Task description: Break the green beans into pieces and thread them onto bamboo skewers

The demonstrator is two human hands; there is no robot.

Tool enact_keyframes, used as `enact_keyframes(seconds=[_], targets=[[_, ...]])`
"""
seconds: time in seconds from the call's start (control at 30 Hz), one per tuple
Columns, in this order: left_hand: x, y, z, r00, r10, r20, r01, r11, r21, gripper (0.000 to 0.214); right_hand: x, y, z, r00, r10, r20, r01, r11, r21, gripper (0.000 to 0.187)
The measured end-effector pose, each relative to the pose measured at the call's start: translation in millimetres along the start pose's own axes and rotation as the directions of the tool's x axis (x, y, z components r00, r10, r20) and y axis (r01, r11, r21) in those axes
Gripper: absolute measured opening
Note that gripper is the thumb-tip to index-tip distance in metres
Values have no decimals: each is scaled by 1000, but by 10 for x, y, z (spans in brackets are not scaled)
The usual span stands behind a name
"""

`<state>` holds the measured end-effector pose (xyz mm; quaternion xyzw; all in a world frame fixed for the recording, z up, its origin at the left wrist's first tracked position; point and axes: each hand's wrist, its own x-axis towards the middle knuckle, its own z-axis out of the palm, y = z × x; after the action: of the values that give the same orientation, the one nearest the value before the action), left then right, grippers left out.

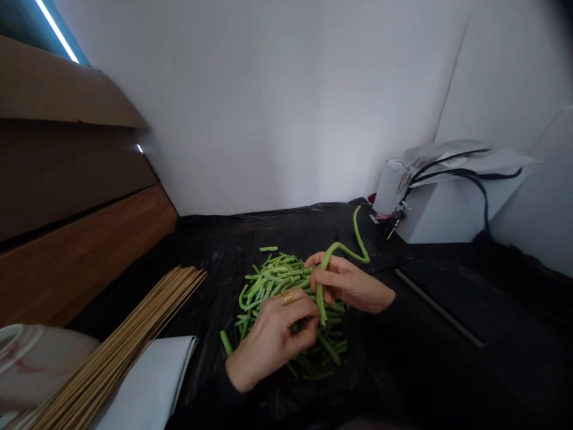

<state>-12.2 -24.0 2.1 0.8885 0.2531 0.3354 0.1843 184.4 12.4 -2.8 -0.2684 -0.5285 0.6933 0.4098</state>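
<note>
Right now I see one long green bean (326, 255) gripped between the thumb and fingers of the right hand (347, 285), over a heap of short bean pieces (275, 279). Its lower end points down toward me; the rest bends right, kinks sharply, and its far tip points toward the wall (286, 119). The left hand (277, 334) curls beside the lower end; whether it pinches, I cannot tell. At left stands a pale tub (54, 364), contents hidden.

Sticks (119, 349) left of bean pieces (273, 283)
</note>
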Motion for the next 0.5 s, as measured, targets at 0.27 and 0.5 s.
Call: enact_keyframes(seconds=[0.27, 0.5], targets=[[-78, -52, 80, 981, 153, -119, -108, 941, 319, 15, -55, -60, 40, 981, 87, 172, -46, 973, -227, 21], [-50, -121, -30, 899, 2, -439, 72, 986, 152, 13, -51, -72, 52, 965, 128, 231, -72, 968, -240, 20]])
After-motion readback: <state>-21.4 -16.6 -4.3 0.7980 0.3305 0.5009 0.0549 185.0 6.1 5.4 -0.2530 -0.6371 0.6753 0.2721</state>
